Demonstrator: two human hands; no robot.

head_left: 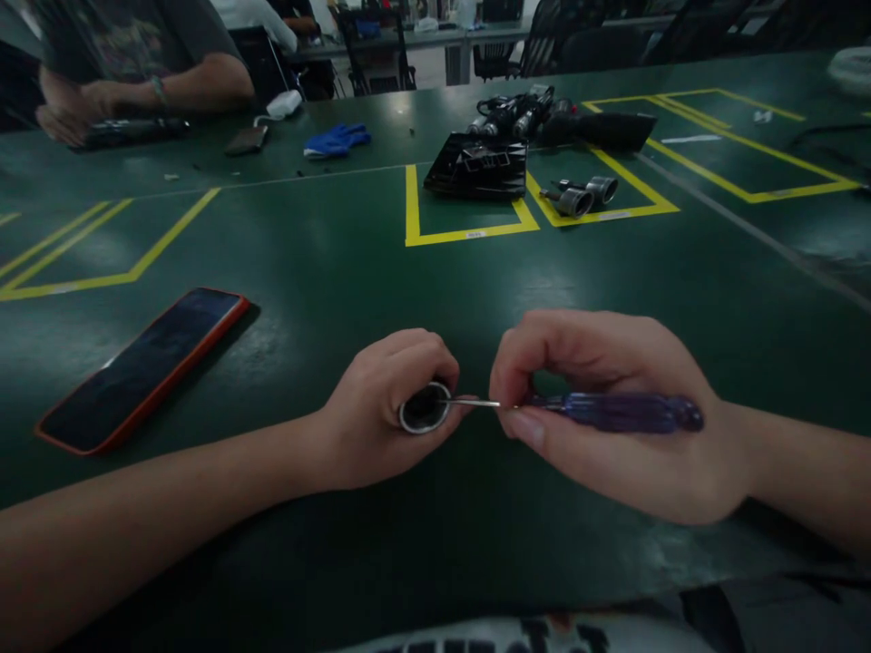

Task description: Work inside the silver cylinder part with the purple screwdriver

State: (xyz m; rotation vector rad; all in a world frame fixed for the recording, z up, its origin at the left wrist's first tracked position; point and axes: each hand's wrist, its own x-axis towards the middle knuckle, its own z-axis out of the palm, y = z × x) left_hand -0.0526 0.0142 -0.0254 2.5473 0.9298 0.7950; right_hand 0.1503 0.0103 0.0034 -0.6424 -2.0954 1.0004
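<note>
My left hand (381,417) is closed around a small round part with a silver rim (423,410), its open end turned toward me. My right hand (612,417) holds a screwdriver with a translucent purple handle (622,412). The thin metal shaft (469,403) runs left from my fingertips and its tip sits at the rim of the round part. Both hands rest low over the green table (327,263), near its front edge.
A phone in a red case (146,367) lies to the left. Farther back, inside yellow tape boxes, sit a black tray (478,166), two silver-rimmed parts (585,193) and a pile of dark parts (517,113). A blue glove (337,139) lies beyond. Another person's arms (136,91) rest at far left.
</note>
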